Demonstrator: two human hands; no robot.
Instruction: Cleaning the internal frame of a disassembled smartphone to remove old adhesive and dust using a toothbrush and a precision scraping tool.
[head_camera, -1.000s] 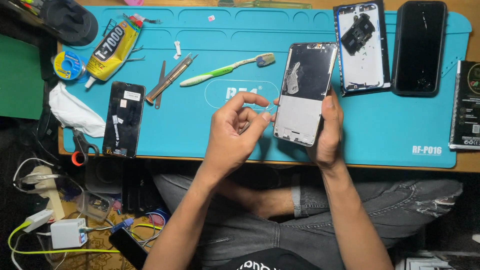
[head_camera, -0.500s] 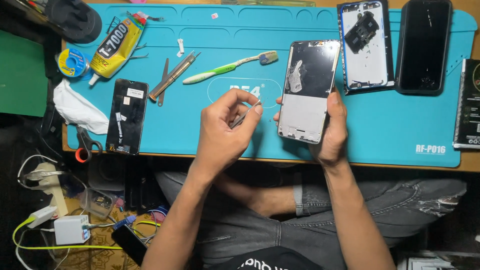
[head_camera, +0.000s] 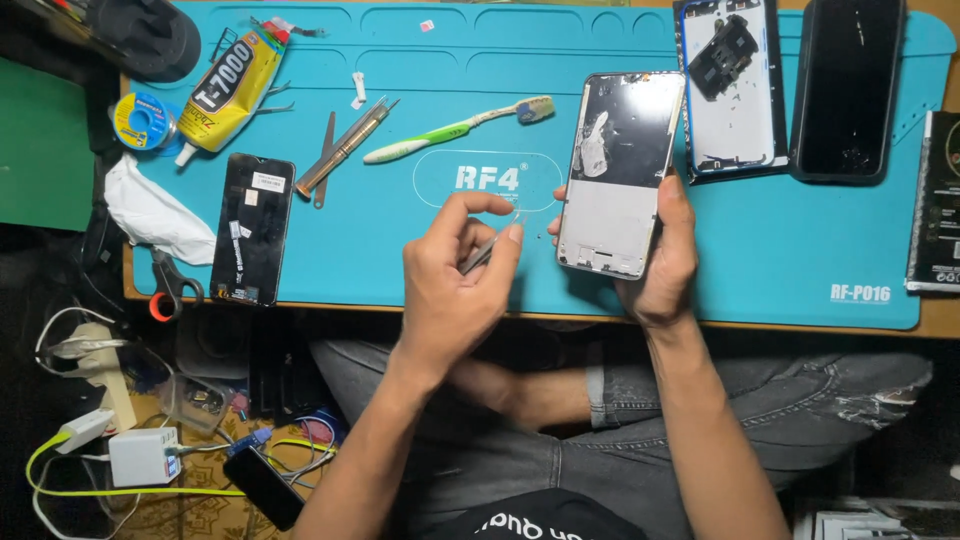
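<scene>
My right hand (head_camera: 662, 258) grips an opened phone frame (head_camera: 620, 170) by its lower end, holding it above the teal work mat (head_camera: 400, 270); the frame's upper half is dark, its lower half pale grey. My left hand (head_camera: 455, 290) is closed around slim metal tweezers (head_camera: 480, 252), whose tips point up and right toward the frame's left edge with a small gap between them.
On the mat lie a black phone screen (head_camera: 252, 228), a green toothbrush (head_camera: 455, 128), a yellow glue tube (head_camera: 228, 92), metal pry tools (head_camera: 345, 148), a blue-rimmed phone back (head_camera: 728, 90) and a black phone (head_camera: 850, 88). Scissors (head_camera: 170, 285), white cloth (head_camera: 150, 215) and a solder spool (head_camera: 140, 120) sit left. My crossed legs are below the table edge.
My left hand drew back from the frame's left edge and now shows the tweezers pinched between the fingers. The phone frame shifted slightly up and right in my right hand.
</scene>
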